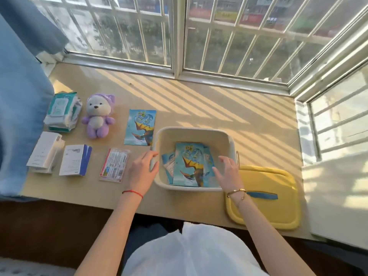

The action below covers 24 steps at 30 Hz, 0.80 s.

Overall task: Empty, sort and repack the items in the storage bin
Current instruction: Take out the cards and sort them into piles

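A cream storage bin [199,134] sits on the beige ledge in front of me. Inside it lie several blue picture cards [188,164], the top one showing a winged creature. My left hand [142,169] rests against the bin's left rim, fingers curled loosely on it. My right hand [227,170] hovers over the bin's right side next to the cards, fingers spread and holding nothing. Another blue card [140,127] lies flat on the ledge to the left of the bin.
Laid out at left: a purple plush bear [98,115], a wipes pack [62,111], two white box stacks [45,152] [75,160] and a red-edged packet [114,165]. A yellow lid [264,196] lies right of the bin. Barred windows run behind; a blue curtain [20,96] hangs at left.
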{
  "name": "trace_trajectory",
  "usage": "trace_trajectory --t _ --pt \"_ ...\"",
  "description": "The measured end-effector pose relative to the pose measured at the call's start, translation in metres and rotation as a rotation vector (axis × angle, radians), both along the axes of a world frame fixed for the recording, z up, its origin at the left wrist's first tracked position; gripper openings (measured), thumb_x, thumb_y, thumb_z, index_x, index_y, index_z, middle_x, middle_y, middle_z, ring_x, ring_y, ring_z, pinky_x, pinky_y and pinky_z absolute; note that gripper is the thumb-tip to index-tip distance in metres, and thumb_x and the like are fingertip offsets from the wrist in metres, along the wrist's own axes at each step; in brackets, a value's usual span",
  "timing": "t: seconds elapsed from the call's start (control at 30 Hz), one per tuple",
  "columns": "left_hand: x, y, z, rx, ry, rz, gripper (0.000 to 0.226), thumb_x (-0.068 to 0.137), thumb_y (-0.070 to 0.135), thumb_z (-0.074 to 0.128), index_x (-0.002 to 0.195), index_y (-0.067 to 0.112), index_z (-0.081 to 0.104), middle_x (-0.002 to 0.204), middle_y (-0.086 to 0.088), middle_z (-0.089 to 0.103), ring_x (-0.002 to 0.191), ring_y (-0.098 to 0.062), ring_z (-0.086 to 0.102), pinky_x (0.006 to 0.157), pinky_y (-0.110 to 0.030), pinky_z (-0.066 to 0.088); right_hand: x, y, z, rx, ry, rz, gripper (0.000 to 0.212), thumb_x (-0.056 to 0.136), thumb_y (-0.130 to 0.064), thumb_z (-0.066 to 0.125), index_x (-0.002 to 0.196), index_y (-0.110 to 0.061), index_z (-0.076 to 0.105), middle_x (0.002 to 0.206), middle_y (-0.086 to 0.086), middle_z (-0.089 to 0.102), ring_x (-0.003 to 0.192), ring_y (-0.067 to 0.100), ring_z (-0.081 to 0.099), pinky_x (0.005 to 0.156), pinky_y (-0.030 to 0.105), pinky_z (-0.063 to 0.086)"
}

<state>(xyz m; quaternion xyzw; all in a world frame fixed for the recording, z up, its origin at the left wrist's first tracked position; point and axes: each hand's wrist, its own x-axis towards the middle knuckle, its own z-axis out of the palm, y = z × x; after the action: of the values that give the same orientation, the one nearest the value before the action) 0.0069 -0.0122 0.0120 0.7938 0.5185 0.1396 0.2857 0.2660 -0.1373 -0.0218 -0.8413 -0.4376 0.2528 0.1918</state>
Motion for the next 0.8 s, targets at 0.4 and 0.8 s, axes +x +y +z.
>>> trace_trajectory --t 0.4,0.8 --pt "0.07 0.018 -0.102 -0.165 0.12 0.037 0.035 0.09 0.019 0.059 0.125 0.018 0.055 0.118 -0.002 0.06 0.108 -0.02 0.056 0.089 -0.035 0.048 0.015 0.065 -0.105 -0.297 0.131 -0.026 0.07 0.081 -0.041 0.071 0.134 -0.008 0.039 0.134 0.013 0.043 0.127 0.03 0.039 0.105 0.039 0.037" --pt "0.091 0.038 -0.182 -0.384 0.241 0.1 0.04 0.087 0.014 0.062 0.125 0.012 0.053 0.123 -0.01 0.055 0.115 -0.028 0.05 0.098 -0.04 0.043 0.013 0.085 -0.177 -0.342 -0.132 -0.019 0.078 0.069 -0.046 0.078 0.124 -0.006 0.041 0.119 0.012 0.044 0.111 0.029 0.043 0.092 0.035 0.039"
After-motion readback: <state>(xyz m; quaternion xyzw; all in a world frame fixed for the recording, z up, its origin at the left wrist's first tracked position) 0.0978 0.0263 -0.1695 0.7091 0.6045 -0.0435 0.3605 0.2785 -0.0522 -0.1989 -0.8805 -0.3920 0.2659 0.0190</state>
